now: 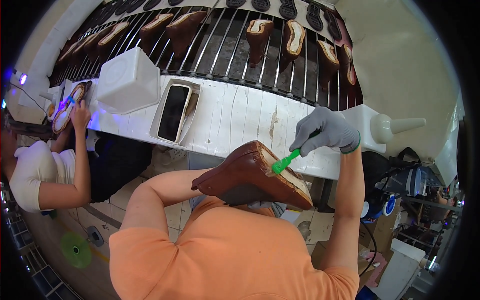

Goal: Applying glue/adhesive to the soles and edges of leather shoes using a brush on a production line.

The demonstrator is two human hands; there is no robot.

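Observation:
In my gloved right hand (324, 131) is a small green-handled brush (287, 161), its bristles down on the pale, sole-less underside of a brown shoe upper (232, 172). The shoe is held across my chest with its bottom turned up and the toe end toward the lower right. My gloved left hand (270, 205) grips it from below. Only a little of that glove shows beneath the shoe; the rest is hidden behind it.
On the white bench (225, 112) lie a phone (174, 112) in a box and a white plastic container (125, 80). A white bottle (382, 127) with a nozzle stands right. Several brown uppers rest on a roller rack (215, 45), black soles beyond. Left, a co-worker (50, 175) handles another shoe.

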